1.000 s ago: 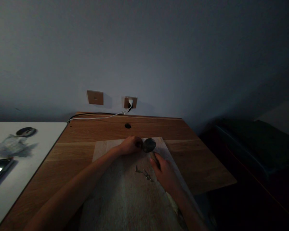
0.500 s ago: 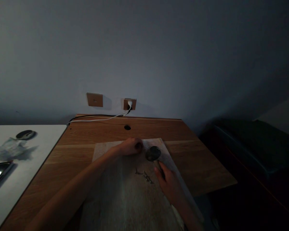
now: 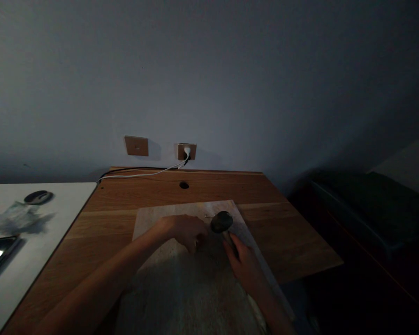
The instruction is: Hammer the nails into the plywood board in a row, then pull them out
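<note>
In the head view, my right hand (image 3: 246, 264) is wrapped round the handle of a mallet (image 3: 222, 222) with a dark round head. The head is held over the far right part of a pale wooden board (image 3: 181, 293). Left of the mallet, my left hand (image 3: 188, 230) bends down over the board with its fingers curled together. What these fingers hold, if anything, is hidden and dark. A thin nail (image 3: 209, 216) shows just beyond the left hand, close to the mallet head.
The board lies on a wooden desk (image 3: 104, 223) with a cable hole (image 3: 184, 185). White and black cables (image 3: 143, 175) run from a wall socket (image 3: 187, 151). On a white table (image 3: 70, 204) at left are a crumpled plastic bag (image 3: 17, 217), a dark round object (image 3: 38, 197) and a black glossy device (image 3: 0, 253).
My left hand has come nearer and turned downward, toward where several small nails lay. Those nails no longer show, while one beyond the hand does. My right hand holds the mallet nearly still.
</note>
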Action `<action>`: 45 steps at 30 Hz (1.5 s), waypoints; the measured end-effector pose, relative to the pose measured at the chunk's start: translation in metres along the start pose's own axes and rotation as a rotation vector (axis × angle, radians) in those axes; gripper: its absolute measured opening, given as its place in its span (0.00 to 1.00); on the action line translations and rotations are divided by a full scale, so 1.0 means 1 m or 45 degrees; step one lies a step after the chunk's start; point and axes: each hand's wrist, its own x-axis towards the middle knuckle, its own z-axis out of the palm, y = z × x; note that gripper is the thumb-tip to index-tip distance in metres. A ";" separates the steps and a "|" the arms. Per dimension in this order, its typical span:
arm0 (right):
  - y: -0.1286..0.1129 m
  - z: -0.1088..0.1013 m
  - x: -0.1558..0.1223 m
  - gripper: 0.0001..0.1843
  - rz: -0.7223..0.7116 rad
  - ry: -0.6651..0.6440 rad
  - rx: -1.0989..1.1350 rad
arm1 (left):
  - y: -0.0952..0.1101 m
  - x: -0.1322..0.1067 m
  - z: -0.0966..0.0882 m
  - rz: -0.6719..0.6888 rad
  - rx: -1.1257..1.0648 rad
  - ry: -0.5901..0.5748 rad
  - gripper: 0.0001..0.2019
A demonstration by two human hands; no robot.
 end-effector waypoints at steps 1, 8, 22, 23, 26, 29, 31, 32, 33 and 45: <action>0.000 0.000 0.000 0.24 0.000 -0.003 0.003 | 0.000 0.002 0.002 -0.003 -0.007 -0.008 0.09; 0.001 0.000 0.000 0.25 0.015 0.009 0.004 | -0.012 0.003 -0.002 -0.037 0.033 0.015 0.06; -0.005 -0.003 -0.002 0.25 0.059 -0.040 0.066 | -0.047 -0.010 -0.021 -0.194 0.005 0.370 0.11; -0.004 -0.002 -0.002 0.25 0.058 -0.035 0.065 | -0.047 -0.010 -0.021 -0.177 0.001 0.374 0.10; 0.000 0.000 -0.001 0.25 0.045 -0.022 0.047 | -0.046 -0.008 -0.022 -0.150 -0.025 0.403 0.08; 0.002 0.000 0.000 0.25 0.020 -0.007 0.044 | -0.046 -0.007 -0.022 -0.135 -0.057 0.461 0.08; 0.001 0.000 0.000 0.25 0.006 -0.009 0.065 | -0.047 -0.006 -0.022 -0.117 -0.079 0.485 0.09; 0.001 0.000 0.000 0.25 0.008 -0.010 0.075 | -0.048 -0.006 -0.022 -0.113 -0.089 0.487 0.09; 0.000 0.000 0.000 0.25 0.015 -0.002 0.083 | -0.049 -0.006 -0.022 -0.116 -0.097 0.485 0.10; 0.001 0.000 0.000 0.24 0.029 0.013 0.115 | -0.056 0.001 -0.013 -0.162 -0.108 0.475 0.08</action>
